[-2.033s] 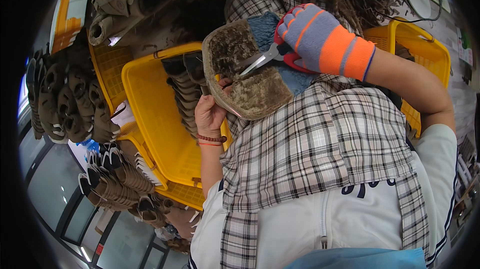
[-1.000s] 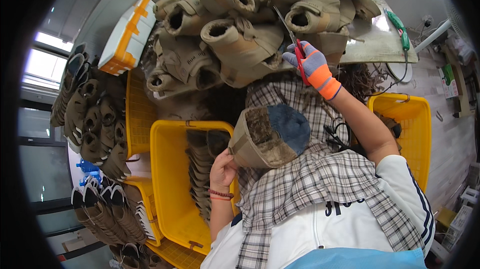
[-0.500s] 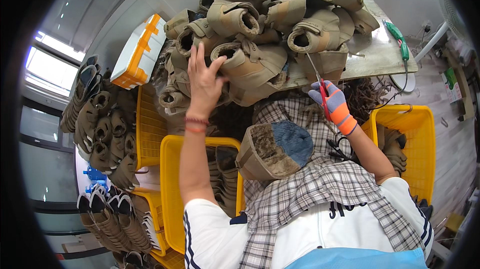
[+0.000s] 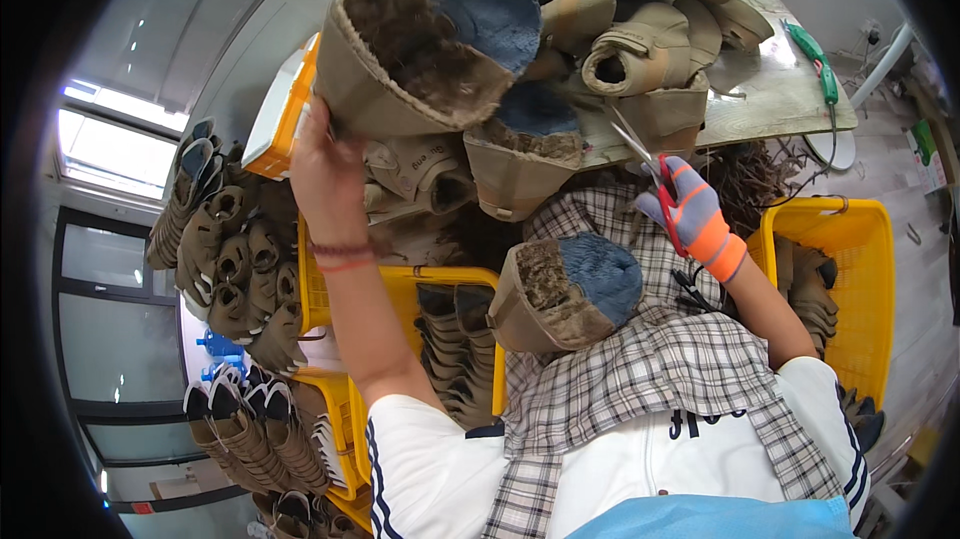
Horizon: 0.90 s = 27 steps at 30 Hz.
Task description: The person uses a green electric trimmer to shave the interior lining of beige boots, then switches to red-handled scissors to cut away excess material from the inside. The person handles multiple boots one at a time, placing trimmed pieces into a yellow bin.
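Head view: the bare left hand (image 4: 335,184) grips the lower left side of a fleece-lined shoe upper (image 4: 430,49), raised at the upper left before the piled uppers on the workbench (image 4: 775,89). The gloved right hand (image 4: 700,219) is closed around red-handled scissors (image 4: 668,209), blades pointing up and away. A second lined upper (image 4: 570,294) lies on the plaid apron (image 4: 640,369), touched by neither hand.

The raised upper should be light and pliant, its walls bending under a pinch, the pile giving good friction; it hardly seems fragile. The stitched side wall near the rim looks the surest hold.

The left fingertips are partly hidden and the hand is blurred; the upper's far side cannot be seen. Dark handles (image 4: 690,287) beside the lap are too obscured to identify.
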Each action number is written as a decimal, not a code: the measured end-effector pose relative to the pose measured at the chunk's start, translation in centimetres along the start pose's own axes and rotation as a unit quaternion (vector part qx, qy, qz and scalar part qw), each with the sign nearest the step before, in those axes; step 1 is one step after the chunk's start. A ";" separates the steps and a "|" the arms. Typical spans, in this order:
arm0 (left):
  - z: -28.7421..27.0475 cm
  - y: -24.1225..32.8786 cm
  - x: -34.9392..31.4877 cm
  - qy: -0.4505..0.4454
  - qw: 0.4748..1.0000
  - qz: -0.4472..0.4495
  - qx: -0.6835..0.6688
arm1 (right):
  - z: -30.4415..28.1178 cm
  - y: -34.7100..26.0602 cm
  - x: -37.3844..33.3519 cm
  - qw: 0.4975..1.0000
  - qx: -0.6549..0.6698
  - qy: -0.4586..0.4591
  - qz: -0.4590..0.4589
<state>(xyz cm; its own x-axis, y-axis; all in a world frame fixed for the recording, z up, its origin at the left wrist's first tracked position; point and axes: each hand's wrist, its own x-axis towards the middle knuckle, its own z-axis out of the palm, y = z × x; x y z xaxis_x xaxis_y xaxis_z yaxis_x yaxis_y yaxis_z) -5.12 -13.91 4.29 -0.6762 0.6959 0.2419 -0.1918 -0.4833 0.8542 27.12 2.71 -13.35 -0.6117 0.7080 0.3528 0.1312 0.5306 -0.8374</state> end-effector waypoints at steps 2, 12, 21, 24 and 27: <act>-1.3 -0.6 -3.0 0.031 0.997 -0.047 -0.052 | -1.0 -1.5 -0.5 0.999 -0.033 0.014 -0.030; -5.6 -6.4 -16.4 0.215 0.921 -0.230 -0.230 | -2.5 -9.9 3.5 0.903 -0.331 -0.131 -0.241; -6.8 -7.5 -20.1 0.191 0.911 -0.250 -0.267 | 1.8 -8.9 6.2 0.804 -0.434 -0.087 -0.397; -6.3 -7.2 -20.2 0.180 0.918 -0.263 -0.236 | 2.5 -8.9 7.0 0.787 -0.455 -0.140 -0.392; -5.2 -6.9 -19.8 0.169 0.924 -0.277 -0.204 | 3.2 -8.5 7.3 0.730 -0.523 -0.156 -0.412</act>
<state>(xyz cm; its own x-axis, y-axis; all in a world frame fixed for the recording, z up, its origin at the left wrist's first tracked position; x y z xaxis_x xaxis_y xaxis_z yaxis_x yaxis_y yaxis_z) 5.93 -27.08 -8.77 -0.5643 0.7243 -0.3961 -0.7804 -0.3116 0.5420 19.05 1.82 -4.99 -0.9453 -0.1055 0.3085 0.0431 0.8976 0.4387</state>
